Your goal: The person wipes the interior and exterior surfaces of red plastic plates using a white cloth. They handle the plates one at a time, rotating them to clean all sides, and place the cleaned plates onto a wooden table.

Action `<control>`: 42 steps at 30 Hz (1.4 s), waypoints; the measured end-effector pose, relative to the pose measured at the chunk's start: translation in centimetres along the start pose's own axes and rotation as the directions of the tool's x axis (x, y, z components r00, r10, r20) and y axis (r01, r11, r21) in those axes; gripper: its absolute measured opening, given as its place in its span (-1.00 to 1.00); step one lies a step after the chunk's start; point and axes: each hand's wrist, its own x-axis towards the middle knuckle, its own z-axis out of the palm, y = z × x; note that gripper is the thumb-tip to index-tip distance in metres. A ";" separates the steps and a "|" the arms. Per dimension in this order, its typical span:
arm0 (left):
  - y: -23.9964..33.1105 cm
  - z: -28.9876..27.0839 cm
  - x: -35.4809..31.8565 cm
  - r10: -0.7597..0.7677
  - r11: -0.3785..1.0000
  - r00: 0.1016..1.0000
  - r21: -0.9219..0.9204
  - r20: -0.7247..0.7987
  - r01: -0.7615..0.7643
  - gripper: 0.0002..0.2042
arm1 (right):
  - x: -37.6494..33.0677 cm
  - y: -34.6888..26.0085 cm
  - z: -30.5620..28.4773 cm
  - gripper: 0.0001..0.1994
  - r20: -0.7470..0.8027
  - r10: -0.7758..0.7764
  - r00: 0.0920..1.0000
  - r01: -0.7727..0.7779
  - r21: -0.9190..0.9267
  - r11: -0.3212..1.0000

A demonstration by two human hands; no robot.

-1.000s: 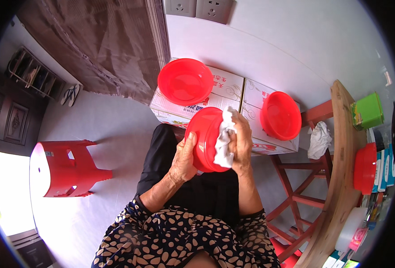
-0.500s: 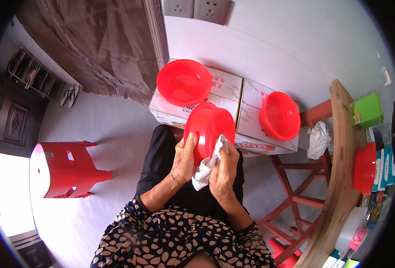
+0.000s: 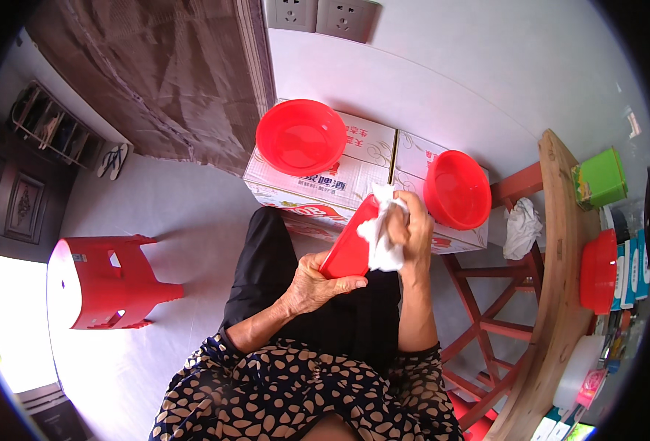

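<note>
Lap nearest, above it left hand clamping tilted red bowl by near side (probably light, stiff, slick; best gripped at rim), right hand bunching white cloth against it, two red bowls on cartons behind.

Glare at left — black, curved edges

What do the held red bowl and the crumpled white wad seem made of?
The held red bowl: likely smooth plastic, judging by its even, seamless colour. The crumpled white wad: probably soft, matte cloth, given its loose folds; paper remains possible.
</note>
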 end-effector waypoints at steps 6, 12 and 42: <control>-0.5 -0.5 0.5 0.008 1.000 0.999 0.010 -0.051 -0.008 -0.75 | -0.6 1.7 1.3 -0.74 0.050 0.086 0.995 -0.093 0.159 0.983; -1.3 -1.3 1.1 0.102 0.963 0.993 -0.244 -0.054 -0.112 -0.71 | -3.0 -4.7 2.0 -0.33 0.105 -0.283 0.953 0.293 -0.097 0.951; -0.8 -2.2 1.6 0.122 0.928 0.955 -0.309 -0.270 -0.206 -0.72 | -8.0 4.8 4.7 -0.74 0.469 0.509 0.722 -0.630 0.750 0.202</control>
